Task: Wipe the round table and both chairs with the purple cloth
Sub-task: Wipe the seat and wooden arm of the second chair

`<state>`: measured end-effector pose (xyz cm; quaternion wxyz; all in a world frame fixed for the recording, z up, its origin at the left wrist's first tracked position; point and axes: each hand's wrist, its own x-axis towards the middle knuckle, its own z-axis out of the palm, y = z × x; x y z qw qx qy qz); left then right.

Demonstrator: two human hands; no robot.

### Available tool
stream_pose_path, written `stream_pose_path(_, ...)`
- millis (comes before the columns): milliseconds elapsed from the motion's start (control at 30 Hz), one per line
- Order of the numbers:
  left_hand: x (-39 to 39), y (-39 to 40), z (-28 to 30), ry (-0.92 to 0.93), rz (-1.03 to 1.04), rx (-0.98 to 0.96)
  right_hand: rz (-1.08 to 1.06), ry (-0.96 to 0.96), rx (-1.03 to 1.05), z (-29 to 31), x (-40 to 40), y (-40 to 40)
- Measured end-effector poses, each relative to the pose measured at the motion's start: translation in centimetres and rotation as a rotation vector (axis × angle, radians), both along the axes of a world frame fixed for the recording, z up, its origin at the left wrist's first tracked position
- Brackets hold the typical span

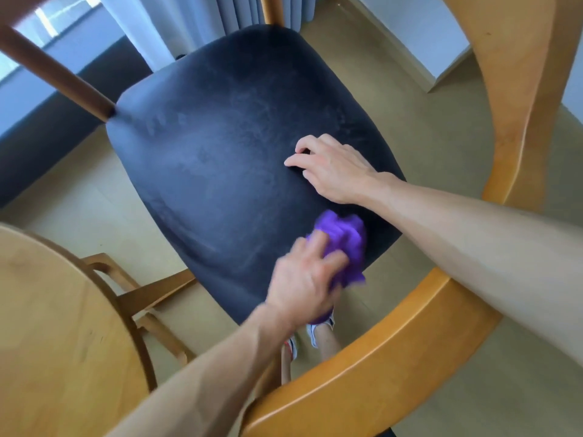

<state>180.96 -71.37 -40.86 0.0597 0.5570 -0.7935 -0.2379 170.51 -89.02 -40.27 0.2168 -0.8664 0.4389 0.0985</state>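
A chair with a dark blue-black padded seat (220, 152) fills the middle of the view; its curved wooden backrest (394, 351) runs along the near right side. The bunched purple cloth (344, 238) lies on the seat's near right corner. My left hand (306, 279) holds the cloth against the seat, blurred by motion, fingers curled over it. My right hand (334, 171) rests on the seat just beyond the cloth, fingertips touching the padding and holding nothing. The round wooden table (47, 326) shows its edge at the lower left.
Part of a second wooden chair frame (142, 291) sits between the table and this chair. A wooden armrest post (53, 70) crosses the upper left. Curtains (176, 23) and a wall are beyond. My feet (315, 335) stand on the beige floor under the seat.
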Motion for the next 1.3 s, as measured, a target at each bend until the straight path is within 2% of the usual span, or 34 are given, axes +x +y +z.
stream_pose_path(100,0.3,1.9,0.2,-0.055,-0.521,0.054,0.019,-0.001,-0.009,-0.1,-0.3,0.2)
stream_pose_path(167,3.0,3.1,0.5,-0.078,-0.613,0.105,0.026,0.001,-0.007,-0.1,-0.4,0.2)
stream_pose_path(267,9.3,4.4,0.6,-0.097,-0.395,0.174,0.025,0.02,-0.019,0.0,-0.2,0.2)
stream_pose_path(400,16.0,4.1,1.0,-0.233,-0.063,0.149,0.015,0.044,-0.056,-0.1,0.4,0.8)
stream_pose_path(467,16.6,2.7,1.0,-0.253,0.165,0.099,-0.001,0.056,-0.07,-0.1,0.6,0.9)
stream_pose_path(600,14.0,-0.5,0.7,-0.115,0.761,0.096,-0.003,0.057,-0.076,-0.5,0.7,1.0)
stream_pose_path(667,11.2,-0.2,0.9,-0.09,0.898,0.111,-0.017,0.038,-0.066,-0.5,0.6,0.9)
stream_pose_path(733,8.1,1.2,1.3,-0.121,0.796,0.113,-0.048,0.012,-0.046,-0.5,0.7,0.7)
stream_pose_path(800,4.9,2.5,1.5,-0.081,0.576,0.116,-0.101,-0.022,-0.006,-0.4,0.9,0.5)
stream_pose_path(867,2.2,3.2,1.2,-0.016,0.258,0.142,-0.136,-0.043,0.019,-0.4,0.9,0.3)
stream_pose_path(933,1.2,2.9,1.0,-0.029,-0.064,0.197,-0.145,-0.065,0.027,-0.5,0.5,0.3)
stream_pose_path(1000,2.9,1.4,0.6,-0.045,-0.153,0.158,-0.137,-0.082,0.033,-0.5,0.0,0.4)
stream_pose_path(1067,6.8,-1.1,0.3,-0.059,-0.061,0.063,-0.128,-0.088,0.035,-0.7,-0.2,0.3)
stream_pose_path(1200,17.2,-7.4,-0.2,-0.18,0.491,-0.03,-0.147,-0.092,0.043,-0.8,-0.2,0.3)
stream_pose_path(1300,21.4,-10.9,-0.3,-0.294,0.853,-0.064,-0.151,-0.089,0.041,-0.6,0.0,0.3)
